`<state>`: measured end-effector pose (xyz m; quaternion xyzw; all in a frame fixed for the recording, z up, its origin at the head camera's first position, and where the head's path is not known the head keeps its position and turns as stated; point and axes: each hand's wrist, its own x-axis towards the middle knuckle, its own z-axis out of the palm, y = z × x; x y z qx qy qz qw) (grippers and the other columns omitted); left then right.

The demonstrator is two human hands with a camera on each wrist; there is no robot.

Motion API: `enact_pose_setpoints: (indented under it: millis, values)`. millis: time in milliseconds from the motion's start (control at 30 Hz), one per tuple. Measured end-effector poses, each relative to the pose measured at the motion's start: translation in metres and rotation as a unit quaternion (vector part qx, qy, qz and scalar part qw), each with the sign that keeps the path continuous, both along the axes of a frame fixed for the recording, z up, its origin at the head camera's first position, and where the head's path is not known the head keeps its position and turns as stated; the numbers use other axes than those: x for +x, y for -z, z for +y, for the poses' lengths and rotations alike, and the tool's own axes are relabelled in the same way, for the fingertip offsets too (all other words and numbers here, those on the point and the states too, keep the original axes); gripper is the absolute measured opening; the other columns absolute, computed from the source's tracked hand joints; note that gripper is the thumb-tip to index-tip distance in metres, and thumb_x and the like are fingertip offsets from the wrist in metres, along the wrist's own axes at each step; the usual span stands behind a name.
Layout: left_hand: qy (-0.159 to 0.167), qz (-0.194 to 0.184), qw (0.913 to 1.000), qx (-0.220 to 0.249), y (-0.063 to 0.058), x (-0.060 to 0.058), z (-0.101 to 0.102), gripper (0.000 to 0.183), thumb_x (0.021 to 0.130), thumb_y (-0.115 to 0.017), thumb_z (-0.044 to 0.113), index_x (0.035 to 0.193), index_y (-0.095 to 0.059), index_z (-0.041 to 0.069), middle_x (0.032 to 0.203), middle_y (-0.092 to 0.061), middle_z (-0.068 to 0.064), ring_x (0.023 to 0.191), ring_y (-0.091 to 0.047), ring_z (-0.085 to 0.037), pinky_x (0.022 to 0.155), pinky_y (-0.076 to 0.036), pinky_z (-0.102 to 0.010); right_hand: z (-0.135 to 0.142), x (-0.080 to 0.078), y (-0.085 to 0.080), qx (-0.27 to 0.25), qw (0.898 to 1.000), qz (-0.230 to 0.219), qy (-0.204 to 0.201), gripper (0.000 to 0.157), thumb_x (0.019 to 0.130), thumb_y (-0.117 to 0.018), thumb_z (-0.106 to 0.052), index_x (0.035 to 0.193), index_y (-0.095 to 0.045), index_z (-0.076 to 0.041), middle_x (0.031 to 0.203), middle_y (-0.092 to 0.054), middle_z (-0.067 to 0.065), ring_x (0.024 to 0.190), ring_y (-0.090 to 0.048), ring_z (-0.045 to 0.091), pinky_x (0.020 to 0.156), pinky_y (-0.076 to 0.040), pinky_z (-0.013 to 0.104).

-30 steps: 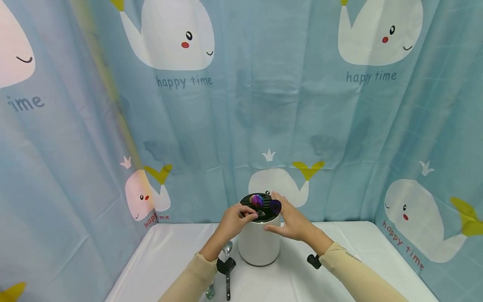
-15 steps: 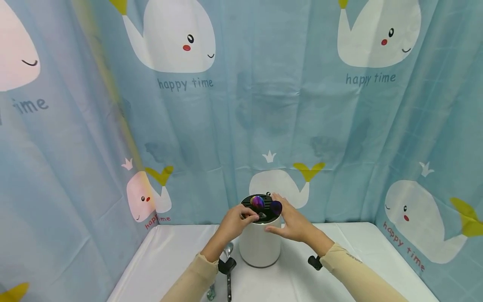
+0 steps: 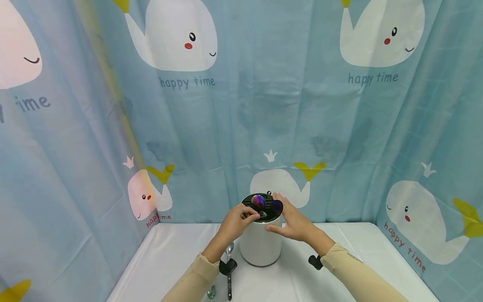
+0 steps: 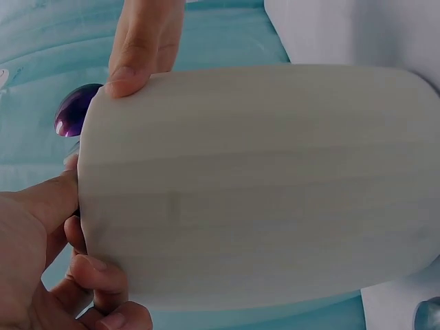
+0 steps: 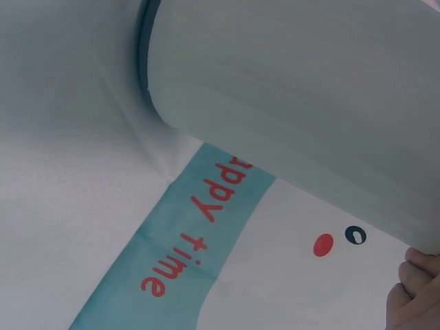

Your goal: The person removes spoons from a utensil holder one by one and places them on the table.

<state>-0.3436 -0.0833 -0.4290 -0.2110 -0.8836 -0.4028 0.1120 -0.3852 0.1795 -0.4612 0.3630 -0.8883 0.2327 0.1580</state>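
My left hand [image 3: 235, 220] is the nearer one to what looks like a small silvery spoon [image 3: 263, 214]; it sits at my fingertips, just right of them, over the near part of the black lid [image 3: 269, 200]. My left thumb and forefinger are together, seemingly pinching its edge, though I cannot tell how firmly. Its handle is hidden, so its long axis is unsure; I judge that it points down into the white pot [image 3: 260, 245], which stands upright on the table [image 3: 294, 281]. So the line that matters, I'd say, is straight up and down along the pot, with my fingers coming in from the left

My right hand [image 3: 294, 222] is across the pot, fingers straight along its right side, thumb apart at the front. The dark purple spoon [image 3: 277, 206] is just beside it, so that hand is nearer to this one; the rainbow spoon [image 3: 259, 201] rises farther back, between my hands
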Motion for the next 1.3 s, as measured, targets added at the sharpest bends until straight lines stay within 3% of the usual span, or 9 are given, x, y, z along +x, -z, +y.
enact_pose_setpoints:
  millis: [233, 433, 833, 1033, 1300]
  values:
    - [-0.006, -0.002, 1.0000, 0.005, 0.000, -0.001, 0.000, 0.016, 0.103, -0.074, 0.034, 0.102, -0.083, 0.022, 0.096, -0.064, 0.005, 0.083, -0.059, -0.011, 0.071, -0.054, -0.030, 0.002, 0.000, 0.000, -0.002, 1.000, -0.010, 0.008, 0.111, 0.094, -0.076, -0.063, 0.169, -0.024, -0.001, 0.175, -0.024, 0.021, 0.161, -0.024, 0.040, 0.122, -0.031, 0.062]
    - [-0.009, -0.003, 0.9995, 0.032, -0.001, -0.001, -0.002, 0.015, 0.103, -0.074, 0.034, 0.103, -0.083, 0.022, 0.097, -0.067, 0.005, 0.080, -0.058, -0.012, 0.067, -0.052, -0.030, 0.002, -0.001, 0.002, -0.009, 1.000, -0.016, 0.004, 0.111, 0.093, -0.077, -0.062, 0.169, -0.024, -0.001, 0.175, -0.024, 0.022, 0.162, -0.023, 0.041, 0.122, -0.030, 0.063]
    - [-0.001, 0.031, 0.9972, 0.069, -0.019, 0.003, -0.003, 0.013, 0.103, -0.075, 0.030, 0.102, -0.083, 0.020, 0.097, -0.067, 0.005, 0.076, -0.054, -0.012, 0.065, -0.049, -0.027, 0.001, -0.004, 0.002, -0.004, 1.000, -0.015, 0.000, 0.109, 0.095, -0.074, -0.064, 0.170, -0.022, -0.004, 0.175, -0.023, 0.022, 0.163, -0.022, 0.039, 0.122, -0.032, 0.063]
    - [0.001, 0.041, 0.9937, 0.105, -0.026, 0.005, -0.005, 0.013, 0.103, -0.075, 0.029, 0.103, -0.082, 0.018, 0.098, -0.067, 0.004, 0.078, -0.053, -0.014, 0.071, -0.049, -0.028, 0.001, -0.004, 0.003, -0.007, 1.000, -0.016, 0.000, 0.109, 0.095, -0.075, -0.063, 0.170, -0.023, -0.004, 0.176, -0.022, 0.021, 0.162, -0.022, 0.039, 0.121, -0.033, 0.064]
    - [-0.011, 0.041, 0.9901, 0.134, -0.033, 0.007, -0.015, 0.014, 0.104, -0.075, 0.028, 0.106, -0.082, 0.017, 0.098, -0.070, 0.003, 0.077, -0.055, -0.016, 0.070, -0.049, -0.028, 0.002, -0.002, 0.002, -0.012, 1.000, -0.018, -0.003, 0.109, 0.095, -0.076, -0.062, 0.170, -0.022, -0.004, 0.176, -0.022, 0.020, 0.162, -0.022, 0.040, 0.121, -0.032, 0.065]
